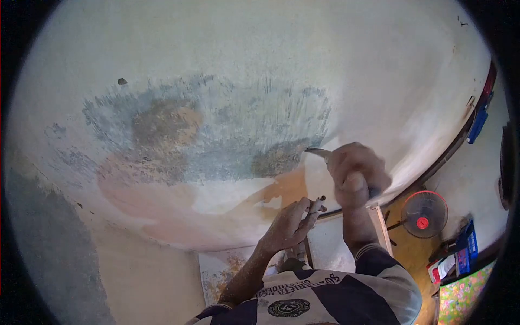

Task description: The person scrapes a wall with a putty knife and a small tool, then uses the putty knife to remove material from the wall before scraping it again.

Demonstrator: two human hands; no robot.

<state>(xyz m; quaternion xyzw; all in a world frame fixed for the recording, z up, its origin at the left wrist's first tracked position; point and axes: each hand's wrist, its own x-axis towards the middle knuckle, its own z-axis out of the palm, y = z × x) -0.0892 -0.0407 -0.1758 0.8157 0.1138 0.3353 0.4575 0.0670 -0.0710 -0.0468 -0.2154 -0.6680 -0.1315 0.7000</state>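
Observation:
My right hand [357, 173] is raised and closed around a knife; its narrow, slightly curved blade [319, 152] points left. The blade's tip is at or very near the wall [260, 32], by the right edge of a scraped grey-blue patch [227, 141]. Motion blurs this hand a little, and the handle is mostly hidden in the fist. Lower and to the left is my left hand [290, 225], fingers bent, with a short white stick with a brown end [317, 205] between them. I cannot make out exactly what the stick is.
A round fan [423, 215] with a red centre stands at the right. Nearby are blue and red packages [466, 246] and a flowered cloth [466, 290]. A blue object [478, 127] hangs along the right wall. Below my left arm is a stained pale surface [216, 271].

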